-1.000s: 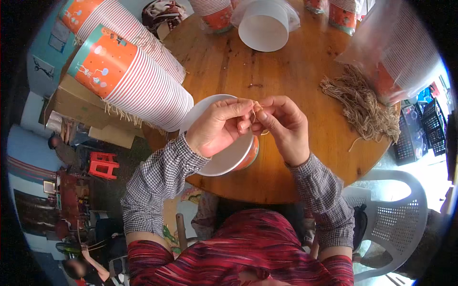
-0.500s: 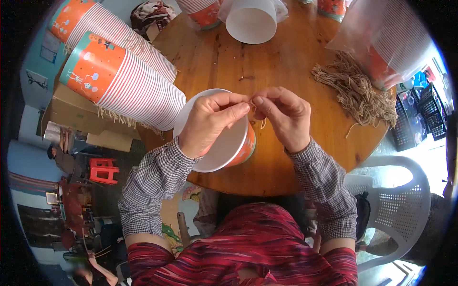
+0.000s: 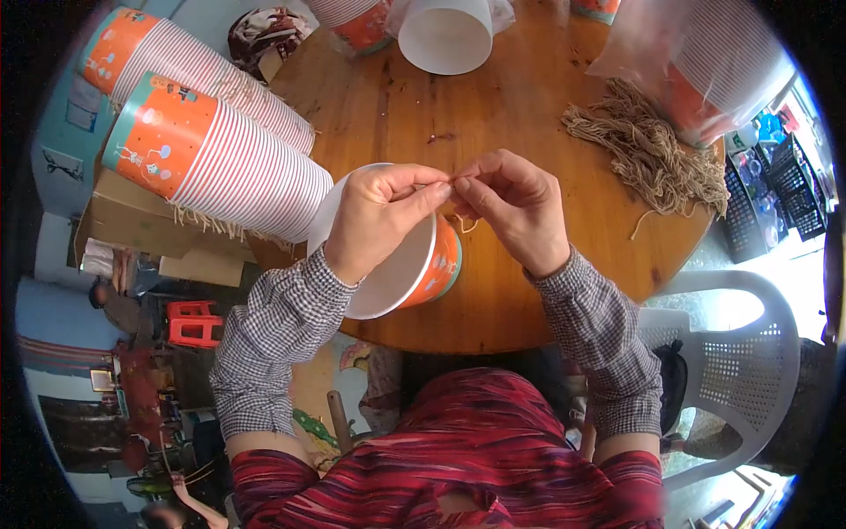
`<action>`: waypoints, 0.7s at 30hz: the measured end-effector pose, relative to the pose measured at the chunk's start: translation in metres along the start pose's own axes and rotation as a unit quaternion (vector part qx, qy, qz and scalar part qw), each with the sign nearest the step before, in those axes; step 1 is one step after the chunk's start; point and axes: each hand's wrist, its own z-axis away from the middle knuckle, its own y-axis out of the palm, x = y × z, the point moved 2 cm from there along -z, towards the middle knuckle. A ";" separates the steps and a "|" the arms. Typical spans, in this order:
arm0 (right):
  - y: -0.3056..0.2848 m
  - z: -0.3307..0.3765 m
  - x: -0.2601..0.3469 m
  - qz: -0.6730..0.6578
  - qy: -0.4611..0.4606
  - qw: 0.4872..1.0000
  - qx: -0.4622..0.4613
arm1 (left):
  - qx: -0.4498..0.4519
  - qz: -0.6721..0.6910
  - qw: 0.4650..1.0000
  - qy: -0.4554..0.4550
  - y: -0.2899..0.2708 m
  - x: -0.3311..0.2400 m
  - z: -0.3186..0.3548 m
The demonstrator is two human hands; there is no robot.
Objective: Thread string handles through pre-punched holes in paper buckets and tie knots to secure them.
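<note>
I log both forearms rising from 7 and 5 o'clock, wrists bent inward, with the left hand and the right hand meeting at the fingertips. Both grips are narrow, thumb to forefinger, on a tan strand; its end curls out below the right fingers. What lies between the tips is too small for me to make out. The orange bucket sits at 7 o'clock of the pinch. Against one second ago, the left palm has turned from view and its fingers have drawn together.
</note>
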 end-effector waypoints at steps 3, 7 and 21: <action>-0.005 0.005 -0.002 0.063 -0.009 0.998 -0.010 | -0.003 -0.063 0.998 -0.005 0.001 0.006 -0.003; -0.008 0.007 0.001 0.083 -0.017 0.996 -0.005 | 0.023 -0.251 0.958 0.139 0.000 -0.011 -0.007; -0.016 0.013 0.002 0.083 -0.033 0.995 -0.037 | 0.095 -0.045 0.987 -0.118 0.011 -0.015 -0.020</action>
